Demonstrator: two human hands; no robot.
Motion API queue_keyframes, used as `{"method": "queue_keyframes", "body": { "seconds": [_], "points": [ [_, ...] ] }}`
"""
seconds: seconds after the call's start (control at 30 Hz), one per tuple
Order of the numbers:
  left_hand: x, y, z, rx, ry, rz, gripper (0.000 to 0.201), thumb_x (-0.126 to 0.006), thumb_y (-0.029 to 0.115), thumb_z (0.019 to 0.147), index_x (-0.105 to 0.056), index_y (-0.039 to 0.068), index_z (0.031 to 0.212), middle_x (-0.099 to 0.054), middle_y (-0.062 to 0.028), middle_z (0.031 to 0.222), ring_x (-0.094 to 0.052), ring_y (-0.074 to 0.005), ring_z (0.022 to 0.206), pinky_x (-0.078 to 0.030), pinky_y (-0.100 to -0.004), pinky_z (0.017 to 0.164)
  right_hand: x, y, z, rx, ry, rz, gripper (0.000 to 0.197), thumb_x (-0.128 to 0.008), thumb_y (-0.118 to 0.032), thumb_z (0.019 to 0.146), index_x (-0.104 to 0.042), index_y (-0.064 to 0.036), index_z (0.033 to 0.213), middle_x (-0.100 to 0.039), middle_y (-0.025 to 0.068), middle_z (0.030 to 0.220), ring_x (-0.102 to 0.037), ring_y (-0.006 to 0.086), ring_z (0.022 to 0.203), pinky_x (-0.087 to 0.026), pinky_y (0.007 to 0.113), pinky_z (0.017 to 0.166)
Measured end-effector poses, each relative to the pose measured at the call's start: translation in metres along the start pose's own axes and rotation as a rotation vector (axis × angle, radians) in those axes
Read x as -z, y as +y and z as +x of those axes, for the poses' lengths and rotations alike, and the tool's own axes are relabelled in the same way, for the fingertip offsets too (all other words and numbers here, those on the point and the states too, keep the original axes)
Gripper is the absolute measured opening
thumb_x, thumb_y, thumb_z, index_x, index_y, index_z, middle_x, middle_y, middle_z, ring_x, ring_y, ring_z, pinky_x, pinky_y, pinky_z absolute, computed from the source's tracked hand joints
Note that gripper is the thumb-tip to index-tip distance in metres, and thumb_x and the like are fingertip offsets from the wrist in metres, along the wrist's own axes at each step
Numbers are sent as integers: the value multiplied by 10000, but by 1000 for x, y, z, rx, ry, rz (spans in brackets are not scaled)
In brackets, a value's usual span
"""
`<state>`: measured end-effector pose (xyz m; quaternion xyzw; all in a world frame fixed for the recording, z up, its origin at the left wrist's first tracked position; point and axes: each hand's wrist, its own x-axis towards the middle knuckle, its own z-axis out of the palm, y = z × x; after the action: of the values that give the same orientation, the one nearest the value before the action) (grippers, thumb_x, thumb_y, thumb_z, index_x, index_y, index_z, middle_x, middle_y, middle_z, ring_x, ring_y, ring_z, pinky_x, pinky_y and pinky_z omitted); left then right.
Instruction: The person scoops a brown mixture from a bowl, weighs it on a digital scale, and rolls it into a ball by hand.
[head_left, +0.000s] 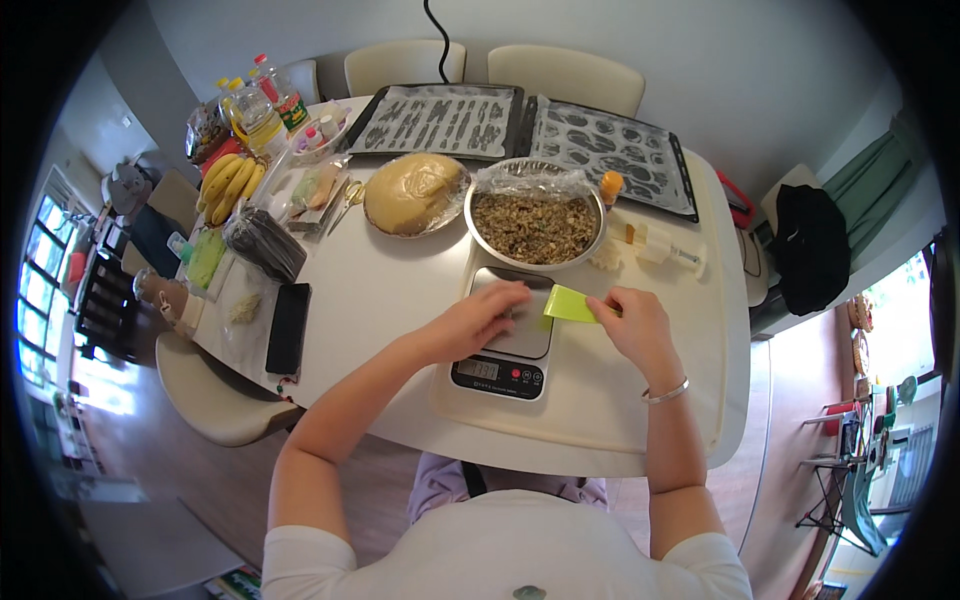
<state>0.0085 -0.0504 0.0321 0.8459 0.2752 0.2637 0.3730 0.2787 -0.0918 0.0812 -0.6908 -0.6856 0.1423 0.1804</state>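
Observation:
A digital kitchen scale (500,385) with a dark platform and a lit display lies in front of me. My left hand (480,318) is over the left side of its platform, slightly blurred, fingers curved and apart with nothing visible in them. In my right hand (632,318), fingers closed, is a bright green dough scraper (568,305), its blade reaching the platform's right edge. Just beyond the scale, a steel bowl (535,265) holds a brown, crumbly mix of chopped bits (530,222), with plastic wrap (535,180) bunched along its far rim.
Left of the bowl is a mound of yellowish dough (415,192) under plastic wrap. Two film-lined baking trays (450,88) lie behind. A white plunger mold (668,250) is at right; bananas (228,188), a black phone (288,328) and bottles (258,128) stand or lie left.

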Motion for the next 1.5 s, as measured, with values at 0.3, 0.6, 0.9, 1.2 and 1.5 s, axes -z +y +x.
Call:
{"method": "queue_keyframes", "body": {
  "seconds": [0.3,0.6,0.9,1.2,1.5],
  "points": [
    [23,4,17,306,487,-1579,295,-490,231,992,-550,11,1179,-591,-165,1181,-570,-244,1139,-491,-360,944,17,-1,10,-45,-9,98,392,-631,-404,859,-676,-28,756,-655,138,714,-633,322,692,-480,412,609],
    [9,-2,83,490,794,-1436,380,-665,423,893,-521,83,802,-556,-37,716,-541,-131,606,-450,-242,504,-7,-14,76,12,237,-74,396,-572,-417,885,-665,-44,788,-671,143,787,-652,327,792,-503,434,667],
    [17,11,104,389,764,-1431,425,-530,457,964,-381,154,706,-403,3,599,-356,-98,453,-216,-224,338,-12,-16,102,-44,295,-63,395,-552,-425,900,-667,-61,800,-673,142,782,-657,327,781,-510,450,673],
    [28,1,102,319,626,-1710,314,-457,323,997,-551,25,1034,-599,-117,891,-585,-220,821,-525,-288,690,-37,-2,111,48,276,19,298,-561,-331,883,-675,-60,834,-668,141,831,-646,340,788,-506,457,679],
    [27,-41,93,135,420,-2075,165,-621,169,922,-604,19,989,-637,-79,920,-654,-185,821,-600,-293,679,-17,4,108,14,97,299,257,-678,-282,825,-690,-27,801,-684,119,750,-666,256,733,-509,364,655]
  ]
}}
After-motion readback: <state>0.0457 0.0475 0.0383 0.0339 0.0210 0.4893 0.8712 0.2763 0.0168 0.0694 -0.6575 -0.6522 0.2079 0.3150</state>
